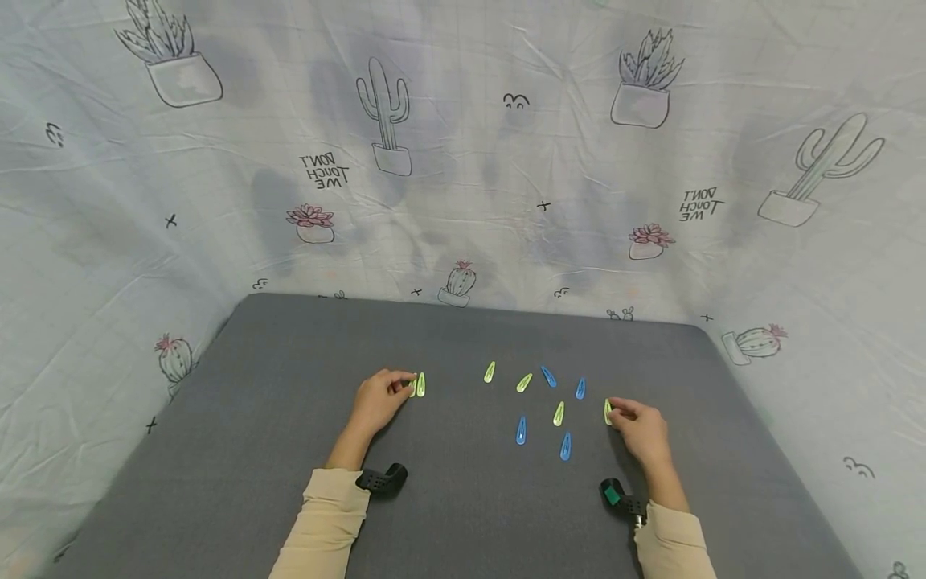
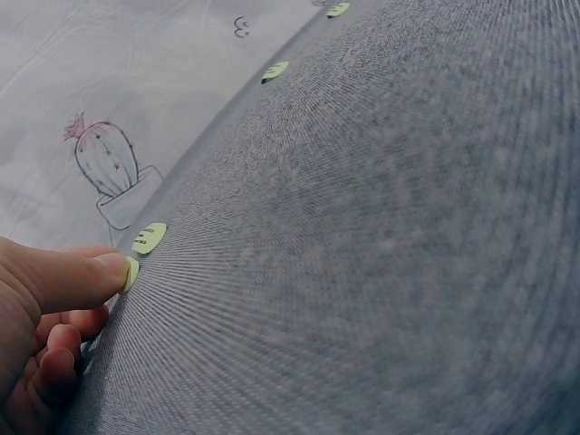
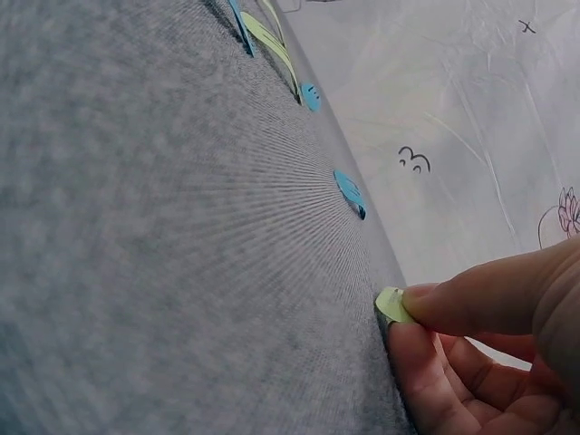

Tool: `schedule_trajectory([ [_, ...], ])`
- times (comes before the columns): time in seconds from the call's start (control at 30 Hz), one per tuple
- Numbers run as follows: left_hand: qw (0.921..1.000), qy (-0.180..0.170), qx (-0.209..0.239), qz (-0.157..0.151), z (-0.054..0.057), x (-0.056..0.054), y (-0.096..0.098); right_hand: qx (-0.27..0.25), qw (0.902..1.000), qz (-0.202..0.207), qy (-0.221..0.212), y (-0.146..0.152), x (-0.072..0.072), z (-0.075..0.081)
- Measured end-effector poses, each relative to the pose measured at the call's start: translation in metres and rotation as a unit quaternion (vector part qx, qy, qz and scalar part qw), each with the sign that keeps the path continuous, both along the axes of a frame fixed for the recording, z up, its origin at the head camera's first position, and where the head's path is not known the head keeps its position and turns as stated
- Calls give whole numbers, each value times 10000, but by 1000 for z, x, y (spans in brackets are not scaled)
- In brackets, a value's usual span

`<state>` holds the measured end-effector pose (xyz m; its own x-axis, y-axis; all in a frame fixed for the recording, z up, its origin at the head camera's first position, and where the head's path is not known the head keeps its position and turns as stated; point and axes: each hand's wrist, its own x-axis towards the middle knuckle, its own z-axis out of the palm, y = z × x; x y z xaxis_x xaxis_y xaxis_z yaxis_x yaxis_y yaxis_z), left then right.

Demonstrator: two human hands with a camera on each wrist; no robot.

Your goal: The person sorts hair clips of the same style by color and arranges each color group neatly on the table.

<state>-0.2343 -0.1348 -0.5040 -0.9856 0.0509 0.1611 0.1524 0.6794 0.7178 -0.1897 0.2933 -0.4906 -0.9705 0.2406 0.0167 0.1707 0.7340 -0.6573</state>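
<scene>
At the left of the table, my left hand (image 1: 376, 400) pinches a yellow-green snap hair clip (image 1: 412, 389) between thumb and fingers. A second yellow-green clip (image 1: 422, 384) lies right beside it, slightly to the right. In the left wrist view the thumb covers most of the held clip (image 2: 132, 275). Over at the right, another yellow-green hair clip (image 1: 608, 412) is in the pinch of my right hand (image 1: 646, 434). The right wrist view shows that clip's rounded end (image 3: 391, 305) sticking out past the thumb, low over the cloth.
Between the hands lie three more yellow-green clips, one at the far left of the group (image 1: 489, 371), and several blue clips, the nearest (image 1: 566, 445) toward the front. The grey table (image 1: 448, 507) meets white patterned cloth (image 1: 492, 161) at its back and sides.
</scene>
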Motion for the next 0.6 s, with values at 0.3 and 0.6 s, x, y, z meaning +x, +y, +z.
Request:
schedule_trajectory([
  [0.3,10000,23,63,-2,-1,-1,0,-321,9991,-260,105,-3,-1,4],
  [0.6,9999,65,71,76,-2,-1,1,-1721,9847,-57,273,-16,-4,10],
])
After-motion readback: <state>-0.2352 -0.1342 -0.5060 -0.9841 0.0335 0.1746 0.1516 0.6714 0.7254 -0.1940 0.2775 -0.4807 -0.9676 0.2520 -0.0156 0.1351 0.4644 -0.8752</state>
